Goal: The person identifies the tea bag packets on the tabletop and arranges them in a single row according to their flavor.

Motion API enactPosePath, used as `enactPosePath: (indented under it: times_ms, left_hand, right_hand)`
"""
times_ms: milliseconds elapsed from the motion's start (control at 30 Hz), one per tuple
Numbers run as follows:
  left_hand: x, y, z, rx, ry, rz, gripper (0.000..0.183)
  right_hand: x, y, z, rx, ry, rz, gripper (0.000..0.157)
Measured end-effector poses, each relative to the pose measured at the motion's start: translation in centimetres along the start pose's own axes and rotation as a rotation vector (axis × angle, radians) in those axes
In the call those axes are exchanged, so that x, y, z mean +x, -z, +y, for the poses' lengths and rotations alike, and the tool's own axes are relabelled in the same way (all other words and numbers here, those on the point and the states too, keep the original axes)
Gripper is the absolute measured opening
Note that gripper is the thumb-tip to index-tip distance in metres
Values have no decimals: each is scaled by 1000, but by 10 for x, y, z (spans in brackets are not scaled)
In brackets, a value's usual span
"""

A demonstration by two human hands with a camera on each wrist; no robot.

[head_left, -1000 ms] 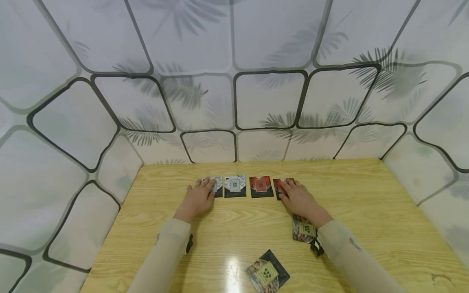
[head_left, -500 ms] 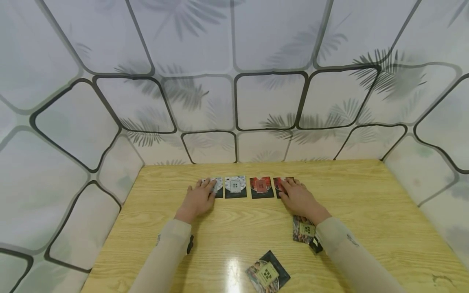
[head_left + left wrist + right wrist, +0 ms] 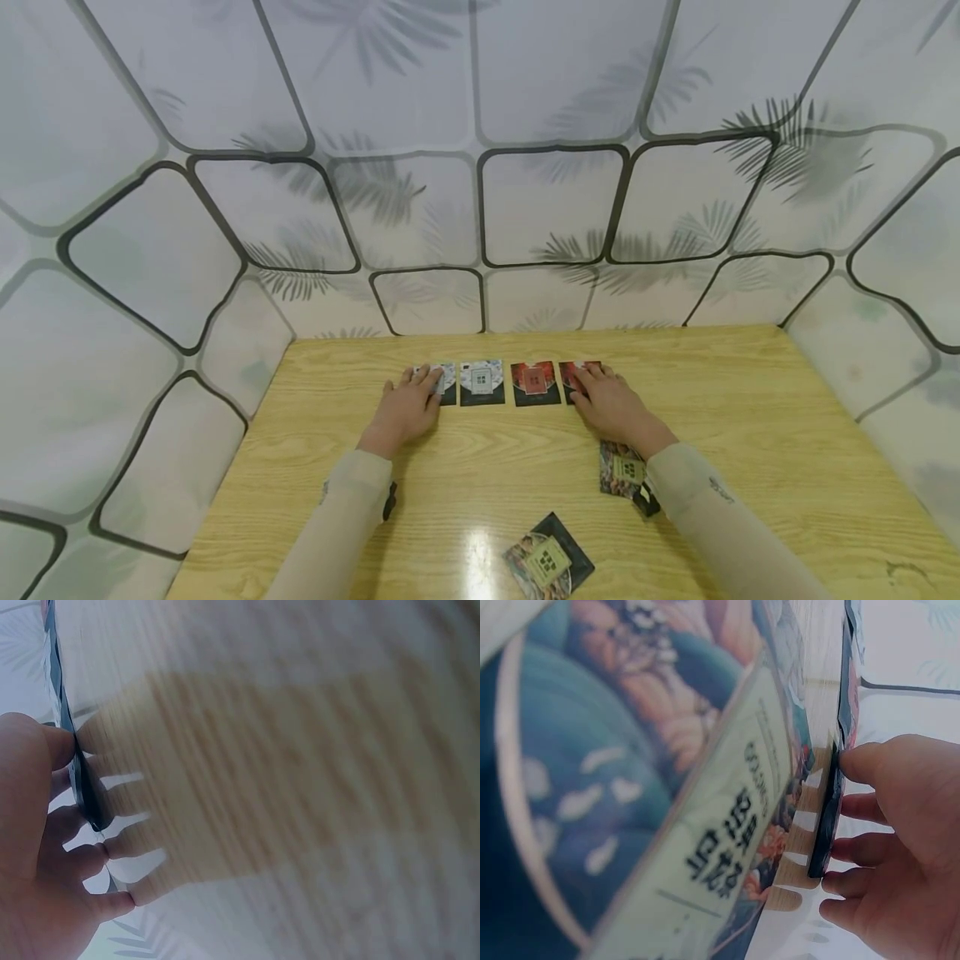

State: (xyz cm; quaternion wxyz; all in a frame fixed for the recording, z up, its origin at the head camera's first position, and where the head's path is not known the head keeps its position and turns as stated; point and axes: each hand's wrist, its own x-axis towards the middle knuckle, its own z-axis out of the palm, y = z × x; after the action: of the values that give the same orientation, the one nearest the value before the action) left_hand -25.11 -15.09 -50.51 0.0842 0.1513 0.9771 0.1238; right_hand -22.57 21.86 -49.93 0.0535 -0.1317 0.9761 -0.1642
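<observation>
A row of flat packets lies at the back of the table. My left hand (image 3: 405, 415) rests its fingers on the leftmost white-and-black packet (image 3: 450, 383), and a matching white packet (image 3: 482, 382) sits beside it. Further right comes a red-and-black packet (image 3: 536, 382). On the rightmost red packet (image 3: 567, 383) lie the fingers of my right hand (image 3: 613, 408), covering part of it. Both wrist views show fingers spread along a packet's edge, the left one's packet (image 3: 88, 795) and the right one's packet (image 3: 829, 817) seen nearly edge-on.
A dark packet with a yellow-green label (image 3: 619, 471) lies partly beneath my right wrist; a similar packet (image 3: 547, 560) lies askew near the front. The wooden table (image 3: 787, 433) meets patterned fabric walls (image 3: 555, 208) at the back and sides.
The rightmost red packet has slid slightly away from me under my right hand, its edges now about level with the red packet beside it. My left hand has stayed in place.
</observation>
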Motion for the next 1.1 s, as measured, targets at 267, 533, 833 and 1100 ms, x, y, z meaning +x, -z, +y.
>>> enactPosePath:
  times_ms: [267,533,833,1100]
  left_hand:
    - [0,2,2,9,-4,3,56]
    - [-1,3,2,12,-7,1,55]
    - [0,1,0,11,-14,5,55]
    - [-1,2,0,-4,-3,-9,56]
  right_hand:
    - [-5,3,1,-2,8,31,56]
    - [-30,7,3,4,69,79,57]
    - [-68,10,-2,-15,95,129,48]
    - [-100,12,-11,-24,111,145,46]
